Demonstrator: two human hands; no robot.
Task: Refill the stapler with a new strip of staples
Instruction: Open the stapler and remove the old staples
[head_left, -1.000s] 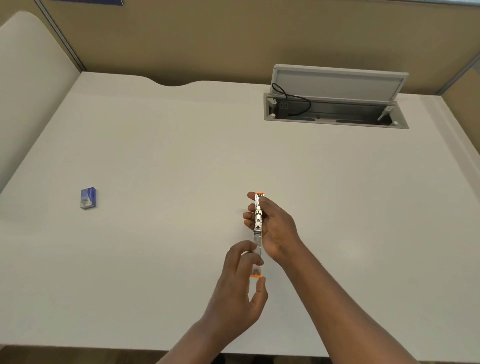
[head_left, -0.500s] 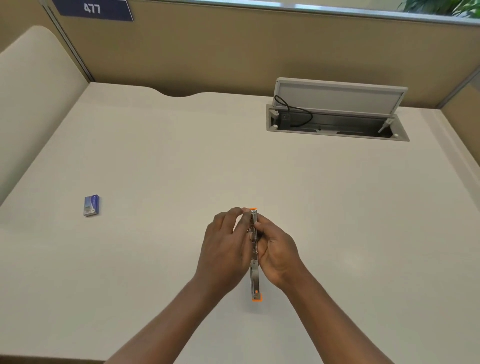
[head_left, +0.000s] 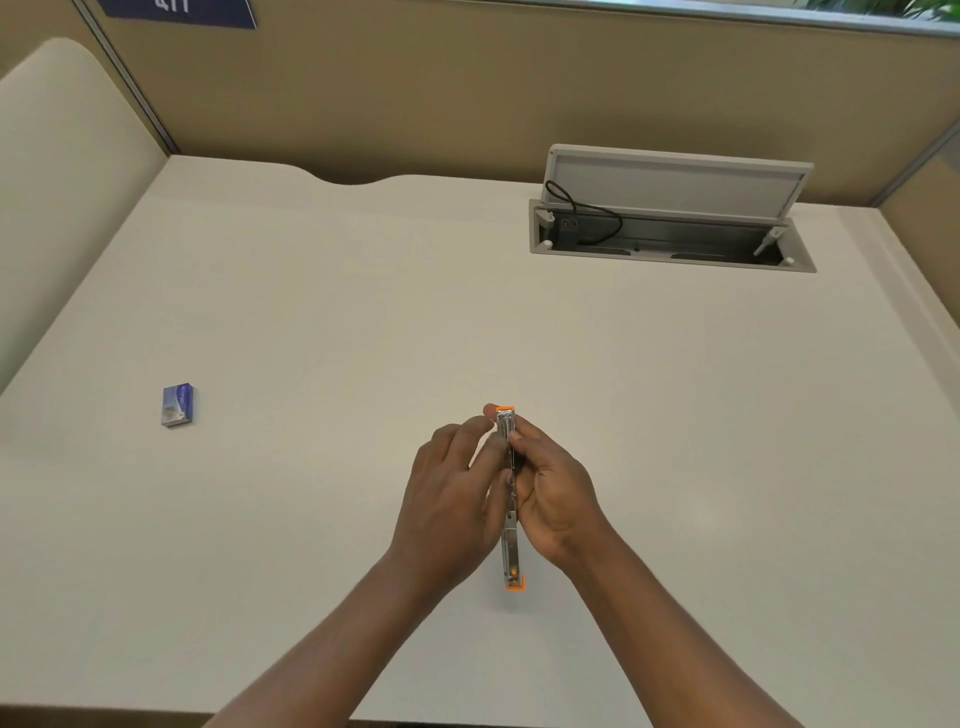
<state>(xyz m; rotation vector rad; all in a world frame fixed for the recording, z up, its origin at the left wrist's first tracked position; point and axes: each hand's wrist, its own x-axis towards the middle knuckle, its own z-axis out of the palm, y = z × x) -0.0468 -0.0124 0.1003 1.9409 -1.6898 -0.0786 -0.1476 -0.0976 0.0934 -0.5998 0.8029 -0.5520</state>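
An orange and metal stapler is held above the desk, opened out flat into one long line pointing away from me. My right hand grips its middle from the right. My left hand presses against it from the left, fingertips on the metal channel near the far end. Whether staples lie in the channel is too small to tell. A small blue box of staples lies on the desk far to the left, apart from both hands.
The white desk is bounded by tan partition walls at the back and sides. An open grey cable hatch with a black cord sits in the desk at the back right.
My left hand has moved up from the stapler's near orange end to its middle and far part. The stapler now lies more in line with my view.
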